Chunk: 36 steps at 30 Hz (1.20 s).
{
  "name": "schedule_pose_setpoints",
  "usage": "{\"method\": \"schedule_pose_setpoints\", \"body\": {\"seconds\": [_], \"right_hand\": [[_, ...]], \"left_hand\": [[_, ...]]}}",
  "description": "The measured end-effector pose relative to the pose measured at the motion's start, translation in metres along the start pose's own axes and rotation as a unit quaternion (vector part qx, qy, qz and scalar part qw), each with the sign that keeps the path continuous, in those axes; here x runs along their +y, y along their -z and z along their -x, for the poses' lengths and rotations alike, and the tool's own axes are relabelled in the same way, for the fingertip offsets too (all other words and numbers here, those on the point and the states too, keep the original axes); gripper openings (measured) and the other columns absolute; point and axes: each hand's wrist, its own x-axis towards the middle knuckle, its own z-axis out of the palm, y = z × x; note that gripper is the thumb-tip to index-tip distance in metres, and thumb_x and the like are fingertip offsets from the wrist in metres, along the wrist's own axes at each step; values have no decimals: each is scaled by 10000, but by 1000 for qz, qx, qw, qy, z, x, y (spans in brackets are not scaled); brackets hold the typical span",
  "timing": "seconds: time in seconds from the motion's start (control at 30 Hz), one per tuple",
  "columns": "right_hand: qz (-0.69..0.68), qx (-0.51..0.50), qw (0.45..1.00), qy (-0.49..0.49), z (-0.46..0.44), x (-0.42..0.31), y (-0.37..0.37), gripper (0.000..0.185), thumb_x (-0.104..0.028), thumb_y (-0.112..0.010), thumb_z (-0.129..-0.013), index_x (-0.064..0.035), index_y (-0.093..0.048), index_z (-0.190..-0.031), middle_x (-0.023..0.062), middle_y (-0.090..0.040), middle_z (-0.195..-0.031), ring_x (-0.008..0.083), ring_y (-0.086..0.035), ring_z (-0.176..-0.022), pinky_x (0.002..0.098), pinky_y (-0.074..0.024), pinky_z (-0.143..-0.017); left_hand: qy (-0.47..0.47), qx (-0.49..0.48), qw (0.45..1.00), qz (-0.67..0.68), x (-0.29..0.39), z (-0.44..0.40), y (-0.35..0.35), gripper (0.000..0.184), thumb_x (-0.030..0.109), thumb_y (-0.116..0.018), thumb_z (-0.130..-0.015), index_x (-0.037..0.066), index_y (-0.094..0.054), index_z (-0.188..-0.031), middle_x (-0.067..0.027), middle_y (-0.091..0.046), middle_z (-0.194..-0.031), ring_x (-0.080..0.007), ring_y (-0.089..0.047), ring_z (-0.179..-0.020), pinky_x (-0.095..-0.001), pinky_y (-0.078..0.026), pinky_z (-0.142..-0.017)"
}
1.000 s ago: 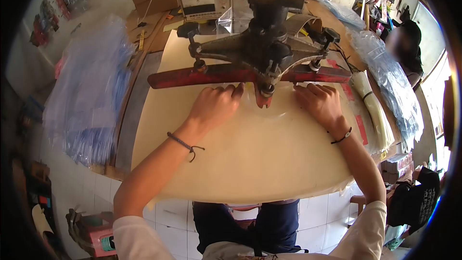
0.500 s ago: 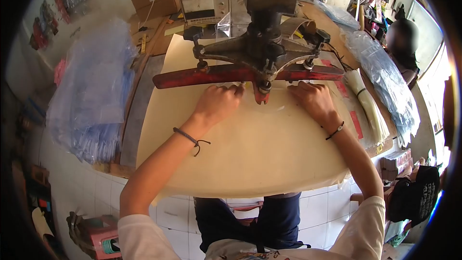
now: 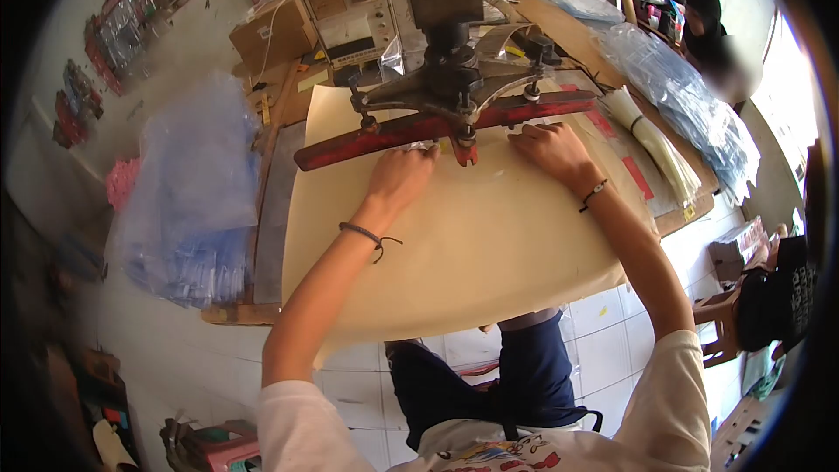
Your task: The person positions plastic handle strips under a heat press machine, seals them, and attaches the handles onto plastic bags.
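Left hand (image 3: pixel 405 177), right hand (image 3: pixel 552 154) half-curled by long red bar (image 3: pixel 376 142), grips unclear, cream sheet (image 3: pixel 463 249) overhanging worktop's near edge (image 3: pixel 243 314), view newly tilted

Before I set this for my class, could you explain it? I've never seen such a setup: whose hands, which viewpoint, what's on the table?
This view comes from a head-worn camera looking forward and down, so you see roughly what its wearer sees. A large cream sheet lies on the work table, reaching past its near edge. Above it is a metal machine head carrying a long red bar. The wearer's bare left hand and right hand are curled just in front of the bar, over the sheet; whether they grip anything is unclear. Clear plastic sheets are piled on the left, and a banded pale bundle lies on the right.
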Motion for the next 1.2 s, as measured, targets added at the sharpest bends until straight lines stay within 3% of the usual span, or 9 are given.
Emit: {"method": "schedule_pose_setpoints", "body": {"seconds": [0.13,0.23,0.4,0.73,1.03,1.2], "right_hand": [[7,31,999,3,1,-2,-2,212,-219,-627,-892,-129,-734,-1052,30,-679,-933,209,-711,-869,382,-568,-721],[-20,4,997,-69,1,-11,1,192,-230,-639,-885,-160,-749,-1026,14,-687,-899,215,-708,-833,388,-568,-696],[-114,71,979,-151,-2,-29,0,161,-228,-636,-900,-212,-765,-996,-5,-713,-884,223,-704,-773,379,-558,-656],[-54,19,979,-194,-1,-29,-3,220,-248,-587,-949,-167,-770,-1040,50,-730,-973,260,-715,-851,417,-567,-700],[-13,-8,973,-230,-3,-41,-3,212,-207,-565,-970,-189,-743,-1083,35,-698,-933,218,-719,-841,374,-569,-677],[-49,14,970,-238,-8,-39,-8,189,-226,-592,-959,-198,-741,-1071,35,-712,-923,224,-716,-806,382,-567,-658]], "left_hand": [[-17,72,997,-2,-6,1,-11,186,130,-582,-910,42,-718,-1002,-128,-723,-773,-300,-723,-669,-403,-586,-566],[35,36,999,4,-7,7,-7,231,140,-592,-922,61,-667,-1126,-142,-718,-745,-315,-728,-670,-421,-615,-632],[108,14,993,38,-7,8,-4,203,237,-600,-962,102,-719,-1055,-138,-735,-788,-331,-719,-648,-447,-608,-608],[205,-81,975,10,-7,11,5,343,355,-498,-1021,197,-724,-1224,-171,-731,-795,-370,-714,-692,-501,-586,-652],[197,-52,978,47,2,31,17,396,314,-480,-1012,190,-638,-1354,-164,-738,-852,-377,-711,-746,-503,-575,-691],[219,-132,966,50,11,29,36,401,293,-491,-1000,110,-647,-1321,-155,-740,-841,-351,-723,-764,-480,-576,-683]]}}
